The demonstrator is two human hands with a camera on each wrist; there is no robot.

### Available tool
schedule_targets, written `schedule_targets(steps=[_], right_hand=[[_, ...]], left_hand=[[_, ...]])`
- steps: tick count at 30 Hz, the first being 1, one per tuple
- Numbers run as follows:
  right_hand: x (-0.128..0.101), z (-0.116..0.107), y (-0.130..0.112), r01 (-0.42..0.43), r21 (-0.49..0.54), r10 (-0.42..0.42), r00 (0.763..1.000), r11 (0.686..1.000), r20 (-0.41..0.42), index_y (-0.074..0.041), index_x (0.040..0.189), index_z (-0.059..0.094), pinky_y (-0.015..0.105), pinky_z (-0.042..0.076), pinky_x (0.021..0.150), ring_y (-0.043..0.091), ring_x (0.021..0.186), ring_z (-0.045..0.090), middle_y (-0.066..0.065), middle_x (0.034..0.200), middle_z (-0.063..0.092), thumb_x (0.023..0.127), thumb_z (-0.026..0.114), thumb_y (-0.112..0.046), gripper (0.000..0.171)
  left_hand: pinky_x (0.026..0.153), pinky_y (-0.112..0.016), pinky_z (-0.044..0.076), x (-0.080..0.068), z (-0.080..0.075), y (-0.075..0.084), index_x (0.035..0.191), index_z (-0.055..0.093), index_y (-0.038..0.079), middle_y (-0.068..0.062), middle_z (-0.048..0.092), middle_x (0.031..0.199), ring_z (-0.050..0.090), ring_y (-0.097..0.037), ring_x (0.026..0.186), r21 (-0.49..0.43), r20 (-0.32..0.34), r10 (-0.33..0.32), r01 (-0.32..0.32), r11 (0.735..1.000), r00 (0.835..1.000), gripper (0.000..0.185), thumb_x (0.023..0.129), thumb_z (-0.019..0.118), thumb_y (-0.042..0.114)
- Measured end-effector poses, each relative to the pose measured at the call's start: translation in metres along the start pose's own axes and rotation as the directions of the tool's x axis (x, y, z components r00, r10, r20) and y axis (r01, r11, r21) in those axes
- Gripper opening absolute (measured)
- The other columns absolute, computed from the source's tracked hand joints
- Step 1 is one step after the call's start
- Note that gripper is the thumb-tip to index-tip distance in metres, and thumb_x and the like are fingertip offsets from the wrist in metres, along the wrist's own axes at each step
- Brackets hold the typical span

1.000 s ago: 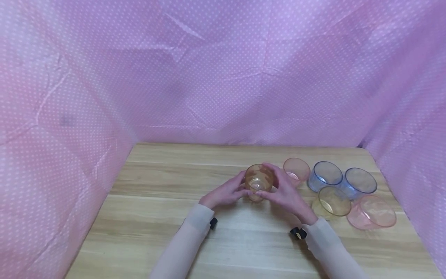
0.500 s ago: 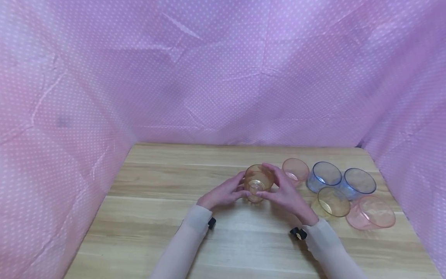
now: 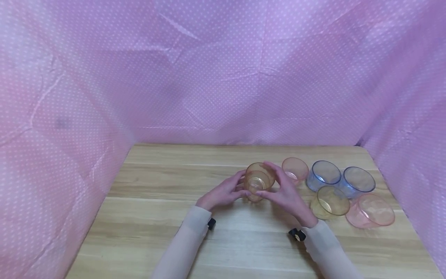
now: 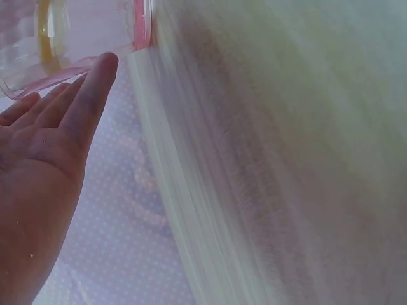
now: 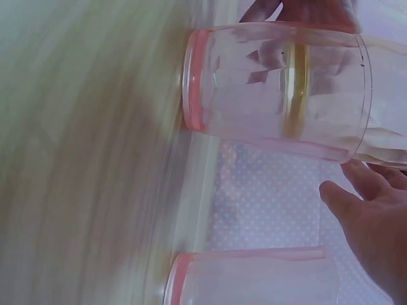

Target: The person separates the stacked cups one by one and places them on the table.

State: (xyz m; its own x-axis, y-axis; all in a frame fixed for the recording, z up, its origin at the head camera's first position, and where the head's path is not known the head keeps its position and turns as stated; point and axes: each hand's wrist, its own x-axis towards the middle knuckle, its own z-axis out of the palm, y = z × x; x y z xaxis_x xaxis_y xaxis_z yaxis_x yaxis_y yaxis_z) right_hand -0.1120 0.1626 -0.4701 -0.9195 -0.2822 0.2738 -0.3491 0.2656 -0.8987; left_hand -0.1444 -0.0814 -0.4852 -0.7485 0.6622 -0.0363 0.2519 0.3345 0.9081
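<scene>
In the head view, both hands surround a stack of two clear tumblers over the table. An amber tumbler [image 3: 259, 180] sits inside a pink-based tumbler [image 5: 248, 89], whose base rests on the wood. My left hand [image 3: 224, 192] holds the lower tumbler's side, thumb in front; in the left wrist view its fingers [image 4: 92, 95] lie along the wall. My right hand [image 3: 283, 192] grips the amber tumbler near its top, thumb in front and fingers round the far side. In the right wrist view the amber tumbler's base shows as a yellow band [image 5: 296, 92] within the pink one.
To the right stand a pink tumbler [image 3: 295, 169], two blue tumblers [image 3: 324, 178] [image 3: 359, 182], a yellow tumbler [image 3: 331, 203] and another pink tumbler [image 3: 371, 211]. Pink dotted cloth [image 3: 223, 77] walls in the wooden table [image 3: 156, 232] at the back and sides.
Both hands stay nearly still around the stack. The amber tumbler's rim shows slightly wider and a touch higher than before; the other tumblers stand where they were.
</scene>
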Motion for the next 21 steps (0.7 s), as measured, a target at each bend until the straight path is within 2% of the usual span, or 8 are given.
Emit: schedule_targets(steps=[3, 6, 10, 14, 18, 21], right_hand=[[-0.001, 0.000, -0.002, -0.008, 0.001, 0.008, 1.000, 1.000, -0.006, -0.003, 0.154, 0.039, 0.057, 0.027, 0.124, 0.033, 0.145, 0.043, 0.012, 0.153, 0.051, 0.076, 0.093, -0.008, 0.095], [-0.003, -0.001, -0.005, -0.011, 0.000, 0.011, 1.000, 1.000, -0.021, -0.004, 0.154, 0.039, 0.053, 0.027, 0.124, 0.034, 0.146, 0.042, 0.014, 0.155, 0.049, 0.076, 0.092, -0.008, 0.095], [-0.003, -0.001, -0.008, 0.009, 0.026, -0.008, 0.998, 1.000, -0.057, -0.002, 0.153, 0.039, 0.034, 0.028, 0.125, 0.032, 0.146, 0.041, 0.015, 0.155, 0.048, 0.075, 0.092, -0.002, 0.094], [-0.004, -0.002, -0.011, 0.033, 0.061, -0.028, 0.996, 0.998, -0.079, 0.000, 0.151, 0.039, 0.018, 0.029, 0.121, 0.032, 0.145, 0.042, 0.015, 0.154, 0.050, 0.074, 0.091, 0.002, 0.093], [-0.004, -0.002, -0.014, 0.039, 0.045, -0.035, 0.995, 0.998, -0.088, -0.001, 0.151, 0.040, 0.016, 0.030, 0.119, 0.032, 0.144, 0.043, 0.015, 0.153, 0.051, 0.074, 0.091, 0.001, 0.093], [-0.005, -0.004, -0.017, 0.036, 0.038, -0.033, 0.995, 0.999, -0.093, -0.001, 0.153, 0.039, 0.018, 0.029, 0.120, 0.031, 0.144, 0.043, 0.014, 0.154, 0.050, 0.074, 0.091, 0.001, 0.094]], left_hand=[[0.118, -0.038, 0.041, 0.000, -0.001, 0.000, 0.166, 0.022, 0.016, -0.009, 0.039, 0.163, 0.046, -0.025, 0.144, 0.090, -0.023, 0.021, -0.019, 0.996, 1.000, 0.083, 0.100, 0.072, 0.024], [0.121, -0.043, 0.037, 0.001, -0.003, 0.002, 0.167, 0.019, 0.024, -0.004, 0.034, 0.166, 0.042, -0.024, 0.147, 0.192, -0.049, 0.034, -0.024, 0.981, 0.998, 0.090, 0.097, 0.075, 0.032], [0.115, -0.040, 0.046, 0.004, -0.003, 0.007, 0.166, 0.025, 0.029, -0.001, 0.039, 0.164, 0.050, -0.023, 0.140, 0.171, -0.044, 0.038, -0.030, 0.985, 0.998, 0.088, 0.095, 0.078, 0.033], [0.107, -0.029, 0.052, 0.006, -0.001, 0.011, 0.159, 0.040, 0.024, 0.000, 0.053, 0.153, 0.058, -0.018, 0.132, 0.121, -0.038, 0.044, -0.039, 0.992, 0.998, 0.078, 0.093, 0.080, 0.026], [0.105, -0.024, 0.052, 0.007, 0.000, 0.013, 0.156, 0.045, 0.020, -0.003, 0.058, 0.147, 0.061, -0.017, 0.128, 0.124, -0.038, 0.041, -0.036, 0.992, 0.998, 0.072, 0.093, 0.080, 0.024], [0.106, -0.026, 0.052, 0.006, -0.001, 0.014, 0.158, 0.043, 0.018, -0.005, 0.056, 0.150, 0.061, -0.020, 0.128, 0.155, -0.040, 0.021, -0.015, 0.988, 0.999, 0.074, 0.094, 0.079, 0.028]])
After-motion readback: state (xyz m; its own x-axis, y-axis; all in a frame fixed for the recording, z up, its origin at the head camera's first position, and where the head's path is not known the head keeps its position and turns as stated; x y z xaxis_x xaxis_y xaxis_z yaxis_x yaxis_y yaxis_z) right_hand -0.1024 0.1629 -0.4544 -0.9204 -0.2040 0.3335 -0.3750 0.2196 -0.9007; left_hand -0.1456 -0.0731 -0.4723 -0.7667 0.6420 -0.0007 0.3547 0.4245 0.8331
